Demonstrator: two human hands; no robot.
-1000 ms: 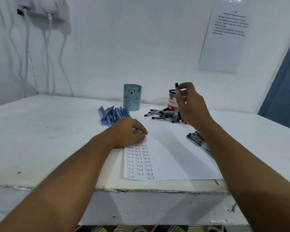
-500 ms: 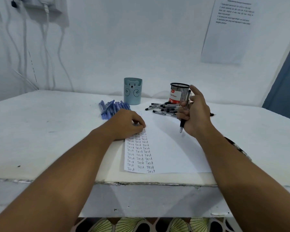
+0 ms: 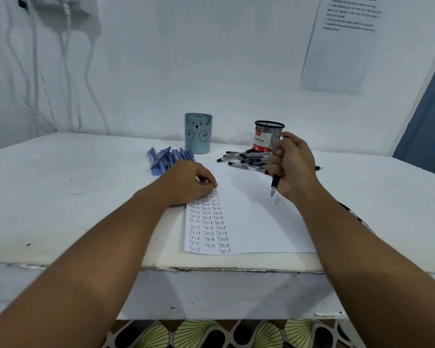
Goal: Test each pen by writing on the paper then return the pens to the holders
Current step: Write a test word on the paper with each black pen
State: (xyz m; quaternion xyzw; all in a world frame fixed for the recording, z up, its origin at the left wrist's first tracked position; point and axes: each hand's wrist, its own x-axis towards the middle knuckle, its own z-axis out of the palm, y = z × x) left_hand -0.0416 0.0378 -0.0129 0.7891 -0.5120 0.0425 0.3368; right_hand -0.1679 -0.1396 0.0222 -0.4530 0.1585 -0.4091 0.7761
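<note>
A white paper point(image 3: 251, 222) lies on the table, its left side filled with columns of the word "Test". My left hand point(image 3: 189, 183) rests on the paper's upper left part, fingers curled loosely. My right hand point(image 3: 293, 167) grips a black pen point(image 3: 274, 184) in a fist above the paper's right side, tip pointing down and clear of the sheet. A heap of blue pens point(image 3: 165, 159) lies in front of a light blue bear holder point(image 3: 198, 133). Several black pens point(image 3: 246, 159) lie by a black mesh holder point(image 3: 268, 135).
The white table point(image 3: 68, 197) has a chipped front edge. More black pens point(image 3: 354, 214) peek out behind my right forearm. Cables hang on the wall at the left, a printed sheet point(image 3: 342, 43) is on the wall at the right.
My right hand brought the black pen down from near the mesh holder to over the paper, now held in a fist with the tip down. My left hand stayed on the paper.
</note>
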